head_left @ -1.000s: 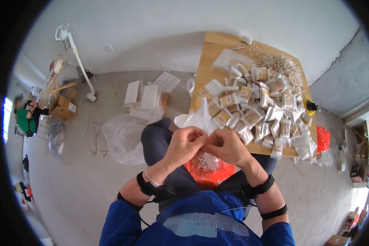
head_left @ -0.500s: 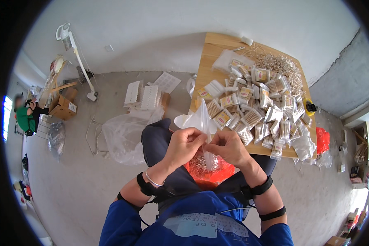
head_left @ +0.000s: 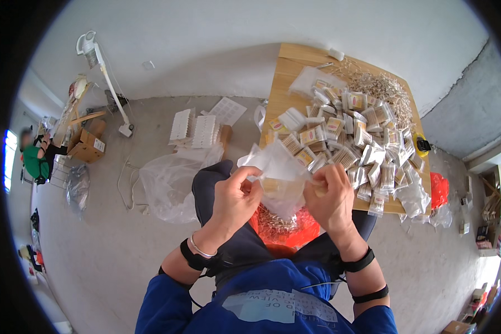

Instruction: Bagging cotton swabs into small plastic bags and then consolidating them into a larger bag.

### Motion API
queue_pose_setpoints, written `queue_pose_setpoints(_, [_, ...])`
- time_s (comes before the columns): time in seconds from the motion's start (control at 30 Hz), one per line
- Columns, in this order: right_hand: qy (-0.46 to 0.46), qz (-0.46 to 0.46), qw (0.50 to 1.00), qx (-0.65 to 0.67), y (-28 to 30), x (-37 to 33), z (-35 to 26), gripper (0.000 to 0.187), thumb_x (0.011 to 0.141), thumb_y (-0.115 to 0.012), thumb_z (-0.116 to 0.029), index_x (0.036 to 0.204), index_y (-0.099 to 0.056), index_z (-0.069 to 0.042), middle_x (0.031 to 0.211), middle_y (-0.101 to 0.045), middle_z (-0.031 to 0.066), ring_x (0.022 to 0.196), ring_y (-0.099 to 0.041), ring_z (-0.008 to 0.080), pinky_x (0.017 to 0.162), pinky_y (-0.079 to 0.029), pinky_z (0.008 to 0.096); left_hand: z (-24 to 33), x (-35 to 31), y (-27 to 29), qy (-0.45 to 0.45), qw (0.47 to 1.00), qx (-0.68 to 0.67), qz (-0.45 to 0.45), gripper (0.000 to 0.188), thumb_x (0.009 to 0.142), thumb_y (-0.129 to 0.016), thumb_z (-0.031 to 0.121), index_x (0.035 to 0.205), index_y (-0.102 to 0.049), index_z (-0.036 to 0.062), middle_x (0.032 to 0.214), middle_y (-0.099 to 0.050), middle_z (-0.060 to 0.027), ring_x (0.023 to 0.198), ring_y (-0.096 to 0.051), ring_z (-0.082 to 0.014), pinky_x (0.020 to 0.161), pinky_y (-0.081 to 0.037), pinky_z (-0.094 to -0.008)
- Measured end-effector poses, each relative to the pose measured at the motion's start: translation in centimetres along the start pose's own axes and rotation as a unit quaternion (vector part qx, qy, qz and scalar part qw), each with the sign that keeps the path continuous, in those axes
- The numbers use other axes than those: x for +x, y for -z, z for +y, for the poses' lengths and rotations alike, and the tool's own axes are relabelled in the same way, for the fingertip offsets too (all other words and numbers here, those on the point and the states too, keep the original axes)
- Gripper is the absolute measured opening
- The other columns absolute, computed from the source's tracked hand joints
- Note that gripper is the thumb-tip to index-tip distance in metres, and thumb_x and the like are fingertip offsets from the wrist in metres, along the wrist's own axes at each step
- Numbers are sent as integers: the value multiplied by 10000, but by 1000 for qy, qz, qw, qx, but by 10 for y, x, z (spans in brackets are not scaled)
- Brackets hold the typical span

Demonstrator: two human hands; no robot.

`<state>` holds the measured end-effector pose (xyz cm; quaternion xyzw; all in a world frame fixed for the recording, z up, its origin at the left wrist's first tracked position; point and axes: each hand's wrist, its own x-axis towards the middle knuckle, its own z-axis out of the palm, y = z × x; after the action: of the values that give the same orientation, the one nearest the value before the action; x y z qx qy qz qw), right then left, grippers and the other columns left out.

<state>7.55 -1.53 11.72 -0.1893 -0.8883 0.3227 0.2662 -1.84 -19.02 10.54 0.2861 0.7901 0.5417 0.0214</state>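
Near piled packets (head_left: 343, 158), the left hand (head_left: 234, 199) and right hand (head_left: 332, 199) pinch a clear bag (head_left: 281, 175), partly hiding a red bag (head_left: 303, 237).

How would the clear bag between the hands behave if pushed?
The clear bag would probably fold rather than resist: it looks creased between the left hand and right hand. It is likely very light, as it looks thin and see-through.
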Motion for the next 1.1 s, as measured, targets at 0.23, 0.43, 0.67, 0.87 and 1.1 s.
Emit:
queue_pose_setpoints(0.23, [155, -305, 933, 108, -19, -2, -25, 112, 736, -533, 37, 814, -596, -13, 843, -618, 159, 816, -629, 304, 679, -502, 407, -2, -5, -10, 27, 999, -21, -7, 96, 811, -598, 6, 905, -591, 23, 514, -545, -48, 454, -518, -54, 438, -391, -223])
queue_pose_setpoints(0.43, [217, -406, 866, -194, -54, 9, -2, 172, 781, -567, -126, 836, -665, 4, 891, -651, 178, 879, -653, 297, 699, -535, 375, -1, -10, -8, -10, 1000, -15, -2, 82, 808, -601, -14, 877, -578, 24, 494, -507, -27, 442, -495, -47, 423, -371, -222])
queue_pose_setpoints(0.67, [209, -490, 809, -249, -92, 33, 45, 266, 779, -577, -146, 1017, -650, -53, 989, -657, 141, 883, -650, 282, 776, -508, 380, 5, -27, -14, 25, 995, -84, -41, 64, 822, -593, -16, 843, -537, 8, 524, -523, -21, 465, -492, -25, 426, -362, -203])
queue_pose_setpoints(0.87, [189, -558, 780, -209, -43, 41, -4, 315, 827, -559, -150, 1111, -585, -17, 1018, -631, 176, 942, -614, 309, 838, -475, 377, 1, -14, -9, 100, 982, -154, -41, 54, 853, -552, -23, 878, -508, -4, 565, -582, -35, 497, -578, -66, 426, -427, -210])
queue_pose_setpoints(1.1, [-29, -201, 913, 354, 76, 42, 17, 184, 863, -555, 17, 1024, -645, 18, 905, -675, 89, 796, -608, 94, 706, -490, 223, -12, 10, 9, 198, 960, -198, 5, 98, 877, -544, 97, 961, -510, 60, 599, -594, -58, 435, -556, -108, 361, -420, -217])
